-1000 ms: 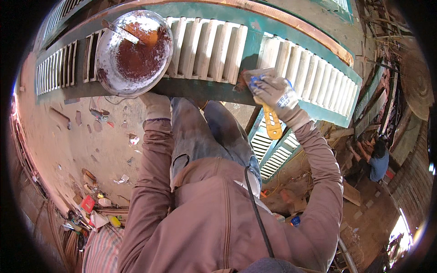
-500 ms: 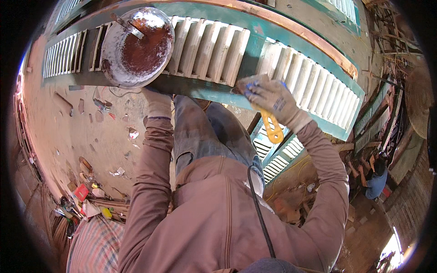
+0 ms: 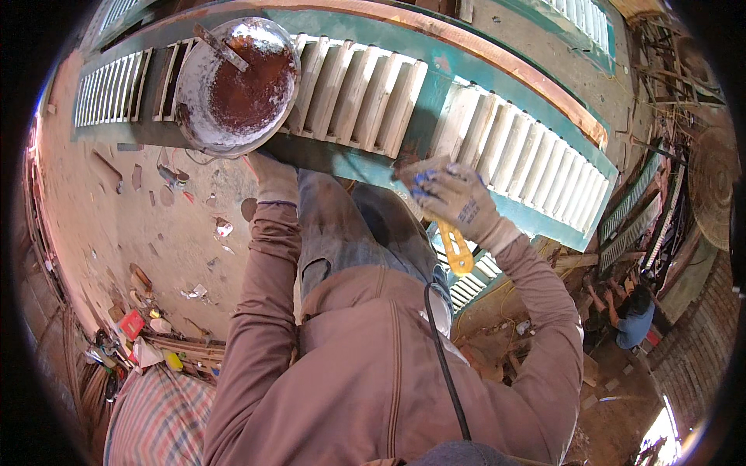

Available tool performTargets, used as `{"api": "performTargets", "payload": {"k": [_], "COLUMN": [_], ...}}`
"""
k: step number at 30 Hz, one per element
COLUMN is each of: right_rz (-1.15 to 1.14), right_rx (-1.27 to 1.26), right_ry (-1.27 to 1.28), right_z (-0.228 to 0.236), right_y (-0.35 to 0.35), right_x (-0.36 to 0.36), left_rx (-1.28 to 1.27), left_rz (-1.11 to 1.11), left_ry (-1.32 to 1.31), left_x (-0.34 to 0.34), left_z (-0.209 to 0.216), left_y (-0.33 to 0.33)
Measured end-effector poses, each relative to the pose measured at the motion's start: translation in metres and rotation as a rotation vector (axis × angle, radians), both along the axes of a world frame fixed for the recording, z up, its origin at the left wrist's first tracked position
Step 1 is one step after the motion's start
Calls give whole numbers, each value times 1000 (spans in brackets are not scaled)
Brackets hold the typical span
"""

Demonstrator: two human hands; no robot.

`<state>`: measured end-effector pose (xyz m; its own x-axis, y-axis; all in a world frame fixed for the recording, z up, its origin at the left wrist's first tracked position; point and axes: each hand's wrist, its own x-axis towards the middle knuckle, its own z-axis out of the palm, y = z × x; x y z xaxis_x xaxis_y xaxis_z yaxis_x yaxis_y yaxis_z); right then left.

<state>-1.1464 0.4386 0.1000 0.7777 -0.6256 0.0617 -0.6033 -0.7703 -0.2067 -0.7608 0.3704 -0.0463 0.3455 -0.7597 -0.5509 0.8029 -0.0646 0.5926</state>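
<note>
My left hand [image 3: 273,179], in a work glove, grips the near edge of a round metal bowl [image 3: 186,116]; its fingers are mostly hidden beneath. Reddish-brown paste [image 3: 252,89] and white residue coat the bowl's inside, where a flat stick-like tool [image 3: 221,48] rests, leaning over the far rim. My gloved right hand [image 3: 458,200] is closed around a putty knife with a yellow handle [image 3: 456,252]. The knife's wide, stained blade [image 3: 420,172] is at the near edge of a green louvred shutter [image 3: 427,105], beside a crosspiece between two sets of pale slats.
Another green louvred panel [image 3: 579,27] lies beyond the shutter. Scraps and tools litter the floor at left, with a red box [image 3: 130,325] and a striped cloth [image 3: 167,412] nearer. A person in a blue shirt [image 3: 636,320] crouches at far right, near stacked shutters [image 3: 633,206].
My right hand and the putty knife have moved slightly nearer to me and left along the shutter's near edge. My left hand still holds the bowl in about the same place.
</note>
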Motion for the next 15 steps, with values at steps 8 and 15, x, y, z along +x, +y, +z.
{"api": "performTargets", "payload": {"k": [8, 15], "right_rz": [-108, -290], "right_rx": [26, 172], "right_ry": [-47, -105], "right_z": [16, 16], "right_y": [-21, -44], "right_x": [6, -13], "left_rx": [-18, 88], "left_rz": [-53, 85], "left_ry": [-38, 65], "left_x": [-14, -75], "left_z": [7, 42], "left_y": [9, 6]}}
